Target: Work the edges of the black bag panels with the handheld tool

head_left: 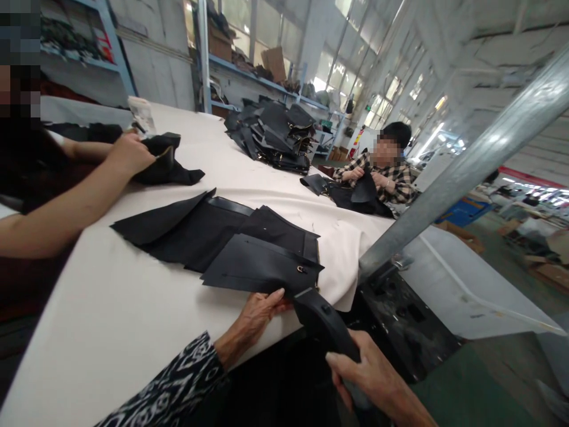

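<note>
My left hand (253, 323) pinches the near edge of a black leather-like bag panel (249, 264), thumb on top and fingers underneath. A small gold metal fitting (301, 269) sits near the panel's right end. In my right hand (368, 370) is a black handheld tool (326, 323) with a thick curved body and a small button; its exact kind is unclear. The tool's front end meets or overlaps the panel's near right corner; I cannot tell whether they touch. Under and behind the held panel, more black panels (195, 237) lie overlapping on the pale-covered table (106, 320).
A pile of black bag pieces (273, 133) stands at the table's far side. At left, a co-worker's arm (84, 178) reaches over dark pieces (166, 160); across, another person (391, 172) handles black pieces. A slanted metal pole (457, 166) rises at right.
</note>
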A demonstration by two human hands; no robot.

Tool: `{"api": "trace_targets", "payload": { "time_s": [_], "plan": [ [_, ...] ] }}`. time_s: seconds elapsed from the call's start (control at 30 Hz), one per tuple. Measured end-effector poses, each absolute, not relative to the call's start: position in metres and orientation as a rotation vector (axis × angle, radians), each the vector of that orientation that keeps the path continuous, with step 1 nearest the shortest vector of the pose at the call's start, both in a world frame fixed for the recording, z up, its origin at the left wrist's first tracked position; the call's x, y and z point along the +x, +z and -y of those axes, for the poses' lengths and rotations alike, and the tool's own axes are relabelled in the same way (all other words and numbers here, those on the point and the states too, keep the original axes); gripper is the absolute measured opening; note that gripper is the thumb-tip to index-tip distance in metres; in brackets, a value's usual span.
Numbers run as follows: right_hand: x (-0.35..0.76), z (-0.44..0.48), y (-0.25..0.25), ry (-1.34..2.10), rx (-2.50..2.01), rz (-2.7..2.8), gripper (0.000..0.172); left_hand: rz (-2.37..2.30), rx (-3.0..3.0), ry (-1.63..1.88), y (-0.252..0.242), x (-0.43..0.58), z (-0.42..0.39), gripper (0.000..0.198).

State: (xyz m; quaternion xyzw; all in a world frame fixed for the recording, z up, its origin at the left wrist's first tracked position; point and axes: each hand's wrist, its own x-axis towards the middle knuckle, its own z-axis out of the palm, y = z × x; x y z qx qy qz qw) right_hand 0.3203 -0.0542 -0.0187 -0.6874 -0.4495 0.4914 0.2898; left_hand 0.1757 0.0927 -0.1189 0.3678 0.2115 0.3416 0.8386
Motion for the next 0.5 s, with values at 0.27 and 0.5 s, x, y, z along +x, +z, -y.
{"api": "trace_targets", "payload": {
  "time_s": [0.27,0.5],
  "plan": [
    [0.339,0.046,0.001,1.116,-1.850,1.243,0.035,-0.463,0.817,0.700,-0.119,0.174,-0.094,0.031],
    [0.324,0.061,-0.014,1.289,-1.829,1.218,0.026,-0.434,0.766,0.678,-0.115,0.173,-0.095,0.029]
  ]
}}
